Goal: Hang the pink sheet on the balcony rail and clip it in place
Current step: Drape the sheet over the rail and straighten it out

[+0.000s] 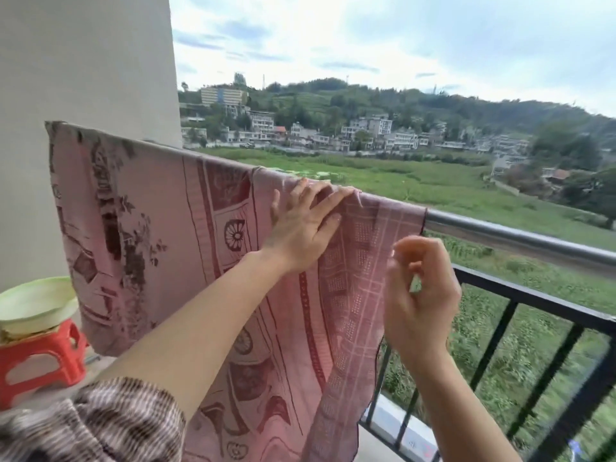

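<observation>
The pink patterned sheet (160, 228) hangs draped over the silver balcony rail (520, 236), from the wall on the left to about the middle of the rail. My left hand (301, 228) lies flat with fingers spread on the sheet at the top of the rail. My right hand (420, 295) is raised just in front of the sheet's right edge, fingers curled around a small pale green object (416, 284), possibly a clip; it is mostly hidden and blurred.
A green basin (33, 305) sits on a red plastic stool (43, 355) at the lower left beside the white wall (86, 61). Black railing bars (500, 331) run below the rail. Fields and houses lie beyond.
</observation>
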Demonstrator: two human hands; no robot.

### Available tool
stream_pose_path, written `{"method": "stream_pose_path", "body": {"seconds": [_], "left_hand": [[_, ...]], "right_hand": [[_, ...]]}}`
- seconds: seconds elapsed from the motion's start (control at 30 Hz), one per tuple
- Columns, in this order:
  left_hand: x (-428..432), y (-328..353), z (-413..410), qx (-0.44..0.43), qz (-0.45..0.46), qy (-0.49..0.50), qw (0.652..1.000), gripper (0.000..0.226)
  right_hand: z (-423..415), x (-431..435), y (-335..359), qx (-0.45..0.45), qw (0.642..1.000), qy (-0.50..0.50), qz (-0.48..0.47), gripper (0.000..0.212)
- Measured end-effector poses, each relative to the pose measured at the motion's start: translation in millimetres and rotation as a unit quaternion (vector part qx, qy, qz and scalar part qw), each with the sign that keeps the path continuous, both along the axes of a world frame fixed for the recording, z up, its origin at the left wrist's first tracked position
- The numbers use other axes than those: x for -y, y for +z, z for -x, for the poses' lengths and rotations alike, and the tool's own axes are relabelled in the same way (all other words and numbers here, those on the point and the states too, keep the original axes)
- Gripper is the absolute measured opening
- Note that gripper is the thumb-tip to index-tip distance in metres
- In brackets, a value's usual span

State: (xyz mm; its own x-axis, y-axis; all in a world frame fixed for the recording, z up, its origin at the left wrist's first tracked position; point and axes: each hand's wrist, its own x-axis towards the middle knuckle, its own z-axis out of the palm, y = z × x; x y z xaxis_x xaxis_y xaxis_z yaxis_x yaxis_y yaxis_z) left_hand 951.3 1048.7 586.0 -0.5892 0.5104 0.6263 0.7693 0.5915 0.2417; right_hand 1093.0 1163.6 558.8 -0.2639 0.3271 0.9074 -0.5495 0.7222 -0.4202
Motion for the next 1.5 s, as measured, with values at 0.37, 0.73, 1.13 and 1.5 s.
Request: {"method": "stream_pose_path", "body": {"seconds": [0.37,0.73,1.13,1.5], "left_hand": [[157,-16,159,0.138,-0.203,0.072,0.967,0.074],[390,-8,369,0.224,-0.112,0.159,0.955,0.065],[552,-47,566,0.256,-0.168,0.256,0.917,0.047],[653,-110,729,0.348,-0.153,0.287,0.879,0.062]], "right_hand": [[217,122,84,0.35,0.891,-0.189,-0.221,0.036],[434,309,76,0.36,0.799,-0.278,-0.392,0.041],[646,470,58,0.27,0.845,-0.113,-0.448,0.023],[779,586,-7,0.458,0.808,-0.08,-0.362,0.039]]}}
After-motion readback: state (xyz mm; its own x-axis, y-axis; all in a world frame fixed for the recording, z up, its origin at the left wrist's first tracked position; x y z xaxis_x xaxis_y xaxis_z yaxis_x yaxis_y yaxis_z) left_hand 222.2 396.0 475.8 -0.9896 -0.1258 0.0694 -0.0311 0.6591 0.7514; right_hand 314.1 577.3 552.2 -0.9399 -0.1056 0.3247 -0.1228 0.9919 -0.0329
